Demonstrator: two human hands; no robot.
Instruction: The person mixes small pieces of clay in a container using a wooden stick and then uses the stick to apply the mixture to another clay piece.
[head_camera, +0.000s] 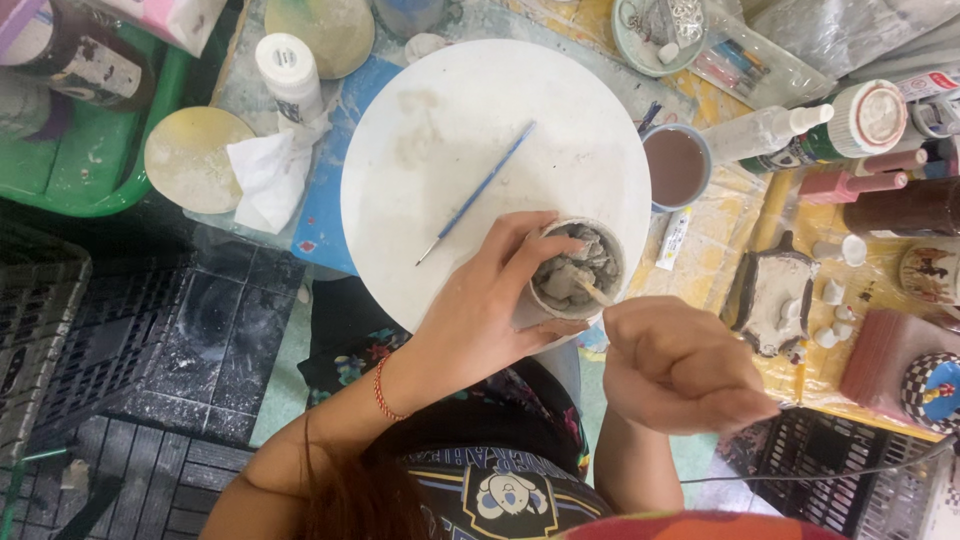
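The small cup (577, 268) looks like raw grey clay, rough and matt, with lumpy bits inside. The round board (450, 130) is white, smooth and matt, smeared in places. The tissue (265, 175) is crumpled white paper. The brush (480, 190) has a glossy blue handle.

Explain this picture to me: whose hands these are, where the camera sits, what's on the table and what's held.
There is no machine here. A person wears a camera on the head, so the single picture looks straight down at their own two hands. The left hand grips a small cup of grey clay lumps at the near edge of a round white board. The right hand is closed on a thin stick whose tip pokes into the cup. A blue brush lies loose on the board. Around it stand a cup of brown liquid, bottles and a tissue.
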